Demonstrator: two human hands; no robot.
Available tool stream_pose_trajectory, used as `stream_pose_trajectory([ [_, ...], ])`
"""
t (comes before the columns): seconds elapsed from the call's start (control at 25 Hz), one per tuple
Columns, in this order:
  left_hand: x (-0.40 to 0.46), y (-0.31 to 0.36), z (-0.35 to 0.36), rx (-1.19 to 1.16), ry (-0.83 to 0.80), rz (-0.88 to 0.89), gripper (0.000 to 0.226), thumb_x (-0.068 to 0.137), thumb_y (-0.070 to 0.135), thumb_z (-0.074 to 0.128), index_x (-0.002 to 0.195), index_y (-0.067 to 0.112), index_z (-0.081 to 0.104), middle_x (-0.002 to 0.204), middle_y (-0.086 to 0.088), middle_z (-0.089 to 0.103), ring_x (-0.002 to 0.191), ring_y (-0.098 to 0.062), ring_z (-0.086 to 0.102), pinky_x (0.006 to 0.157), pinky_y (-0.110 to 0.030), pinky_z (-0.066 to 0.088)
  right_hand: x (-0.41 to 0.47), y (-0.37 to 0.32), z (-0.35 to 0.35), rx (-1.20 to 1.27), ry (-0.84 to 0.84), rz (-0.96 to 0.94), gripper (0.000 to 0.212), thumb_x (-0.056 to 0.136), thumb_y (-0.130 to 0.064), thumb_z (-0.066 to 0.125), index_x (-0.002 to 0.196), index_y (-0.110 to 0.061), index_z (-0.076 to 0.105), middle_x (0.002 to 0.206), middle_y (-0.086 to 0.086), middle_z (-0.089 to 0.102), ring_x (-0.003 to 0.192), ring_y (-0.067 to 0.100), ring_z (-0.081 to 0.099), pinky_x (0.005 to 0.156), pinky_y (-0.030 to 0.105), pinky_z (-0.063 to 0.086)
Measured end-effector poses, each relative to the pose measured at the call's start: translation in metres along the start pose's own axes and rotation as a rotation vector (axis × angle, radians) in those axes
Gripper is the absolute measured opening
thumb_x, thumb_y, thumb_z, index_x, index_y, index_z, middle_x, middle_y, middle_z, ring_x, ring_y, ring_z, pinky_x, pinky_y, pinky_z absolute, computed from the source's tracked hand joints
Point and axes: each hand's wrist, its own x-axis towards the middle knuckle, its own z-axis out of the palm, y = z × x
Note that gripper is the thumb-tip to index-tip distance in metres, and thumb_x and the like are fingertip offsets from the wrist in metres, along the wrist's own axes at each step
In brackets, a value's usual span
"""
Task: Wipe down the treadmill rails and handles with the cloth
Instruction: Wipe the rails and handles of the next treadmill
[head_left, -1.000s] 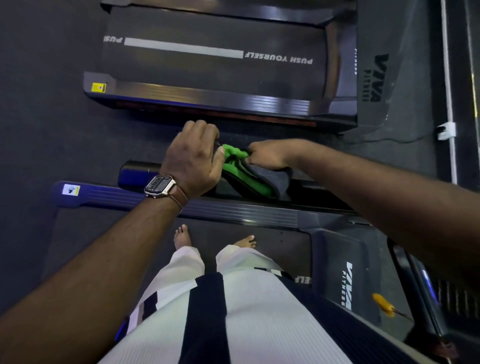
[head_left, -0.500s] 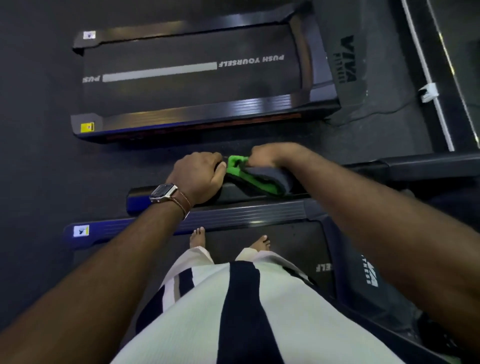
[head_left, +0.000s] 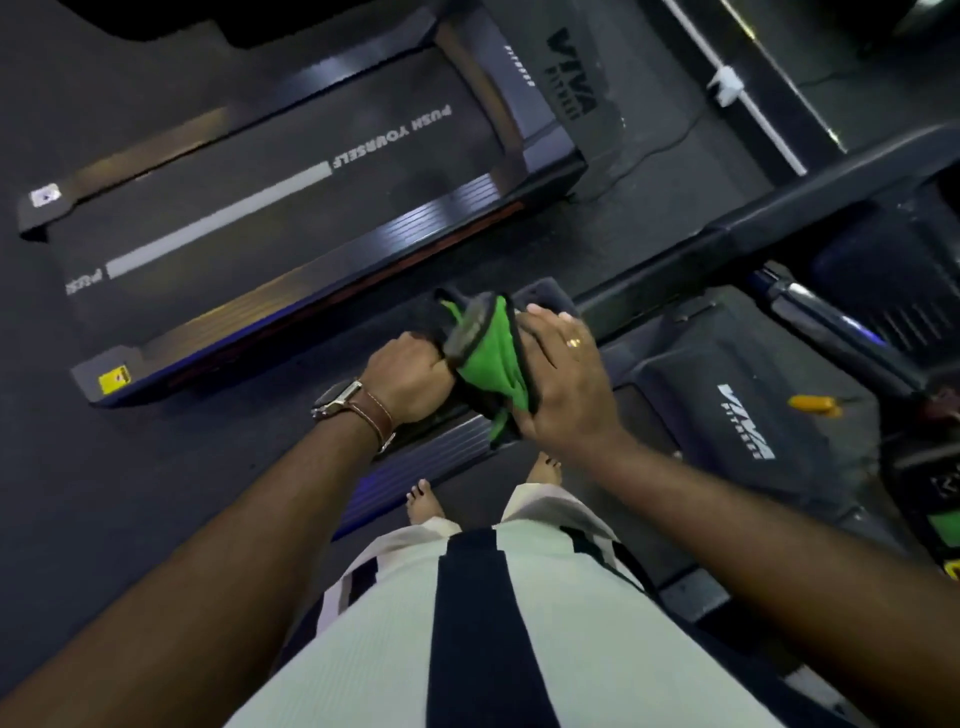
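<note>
I stand barefoot on a treadmill and look down at its left handrail (head_left: 675, 260), a dark bar running from the console toward me. A green and dark grey cloth (head_left: 485, 353) is draped over the rail's near end. My left hand (head_left: 410, 376), with a wristwatch on a brown strap, is closed over the cloth's left part on the rail end. My right hand (head_left: 563, 379), wearing a ring, presses the cloth's right side, fingers spread over it. The rail end under the cloth is hidden.
A second treadmill (head_left: 291, 197) with "PUSH YOURSELF" on its belt lies to the left across a strip of dark floor. My own treadmill's side rail (head_left: 431, 457) and motor cover (head_left: 737, 415) are below. An orange item (head_left: 808, 402) lies near the console at right.
The view has swung right and tilted. My right hand has turned from a fist on the cloth to a spread palm over its side, and the cloth now stands bunched up between both hands.
</note>
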Motion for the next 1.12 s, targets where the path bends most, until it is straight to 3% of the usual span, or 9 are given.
stream_pose_trajectory([
  [0.08, 0.007, 0.005, -0.001, -0.117, -0.132, 0.025, 0.057, 0.077, 0.056, 0.03, 0.093, 0.016, 0.067, 0.102, -0.009, 0.069, 0.097, -0.033, 0.061, 0.088, -0.042, 0.048, -0.025, 0.007, 0.002, 0.131, 0.105, 0.184, 0.079, 0.075, -0.012, 0.068, 0.147, -0.008, 0.037, 0.151, 0.014, 0.04, 0.147, 0.033, 0.028, 0.118, 0.057, 0.019],
  [0.2, 0.031, 0.026, 0.004, -0.08, -0.174, 0.072, 0.071, 0.092, 0.065, 0.025, 0.102, 0.008, 0.066, 0.107, -0.01, 0.066, 0.101, -0.027, 0.057, 0.09, -0.038, 0.042, 0.015, -0.027, 0.018, 0.55, 0.529, 0.829, 0.085, 0.074, 0.003, 0.061, 0.151, -0.008, 0.027, 0.158, 0.015, 0.029, 0.151, 0.034, 0.012, 0.122, 0.055, 0.011],
  [0.28, 0.042, 0.043, 0.011, -0.095, -0.183, 0.138, 0.06, 0.095, 0.049, 0.026, 0.107, 0.003, 0.063, 0.116, -0.017, 0.064, 0.108, -0.033, 0.058, 0.088, -0.036, 0.041, 0.021, -0.052, 0.031, 0.597, 0.72, 0.895, 0.08, 0.075, 0.001, 0.056, 0.15, -0.003, 0.027, 0.159, 0.018, 0.024, 0.151, 0.036, 0.011, 0.122, 0.052, 0.012],
  [0.44, 0.042, 0.069, 0.005, -0.687, -0.367, -0.013, 0.038, 0.085, 0.027, 0.045, 0.102, 0.0, 0.065, 0.1, -0.019, 0.066, 0.093, -0.031, 0.06, 0.091, -0.037, 0.045, -0.017, -0.036, 0.065, 0.932, 0.657, 0.929, 0.074, 0.088, -0.033, 0.057, 0.151, -0.003, 0.03, 0.157, 0.013, 0.033, 0.145, 0.026, 0.032, 0.121, 0.036, 0.024],
  [0.6, 0.043, 0.097, 0.003, -0.797, -0.511, 0.022, 0.048, 0.095, 0.048, 0.04, 0.101, 0.007, 0.066, 0.094, -0.002, 0.073, 0.09, -0.013, 0.068, 0.083, -0.025, 0.05, 0.031, -0.004, 0.046, 1.293, 1.104, 1.381, 0.05, 0.092, -0.033, 0.061, 0.136, -0.011, 0.055, 0.132, 0.0, 0.061, 0.12, 0.016, 0.058, 0.101, 0.031, 0.045],
  [0.72, 0.063, 0.113, 0.008, -0.666, -0.549, 0.018, 0.076, 0.089, 0.072, 0.032, 0.128, 0.012, 0.06, 0.128, -0.011, 0.063, 0.123, -0.025, 0.057, 0.107, -0.038, 0.041, 0.03, -0.02, 0.042, 1.221, 1.071, 1.364, 0.057, 0.088, -0.048, 0.057, 0.135, -0.017, 0.056, 0.135, -0.003, 0.061, 0.123, 0.011, 0.056, 0.105, 0.028, 0.044],
  [0.88, 0.096, 0.099, 0.031, -0.285, -0.298, 0.051, 0.104, 0.065, 0.098, 0.023, 0.127, 0.025, 0.062, 0.128, -0.002, 0.064, 0.122, -0.021, 0.055, 0.11, -0.045, 0.035, 0.03, 0.052, 0.044, 1.564, 0.868, 1.369, 0.076, 0.08, -0.068, 0.064, 0.131, -0.012, 0.06, 0.128, 0.013, 0.065, 0.112, 0.028, 0.064, 0.098, 0.045, 0.052],
  [1.0, 0.087, 0.11, 0.028, -0.117, -0.227, 0.072, 0.091, 0.081, 0.085, 0.02, 0.127, 0.018, 0.062, 0.128, -0.009, 0.062, 0.12, -0.029, 0.054, 0.106, -0.043, 0.037, 0.016, 0.04, 0.069, 1.704, 0.783, 1.482, 0.07, 0.082, -0.071, 0.059, 0.123, -0.015, 0.066, 0.123, 0.013, 0.068, 0.113, 0.031, 0.064, 0.105, 0.05, 0.047],
  [1.12, 0.082, 0.11, 0.03, 0.037, -0.171, 0.138, 0.07, 0.094, 0.068, 0.024, 0.122, 0.016, 0.063, 0.123, -0.007, 0.062, 0.113, -0.025, 0.054, 0.089, -0.034, 0.037, -0.008, 0.03, 0.06, 1.811, 0.69, 1.635, 0.053, 0.106, -0.042, 0.036, 0.086, -0.011, 0.074, 0.084, 0.008, 0.072, 0.079, 0.017, 0.068, 0.085, 0.025, 0.051],
])
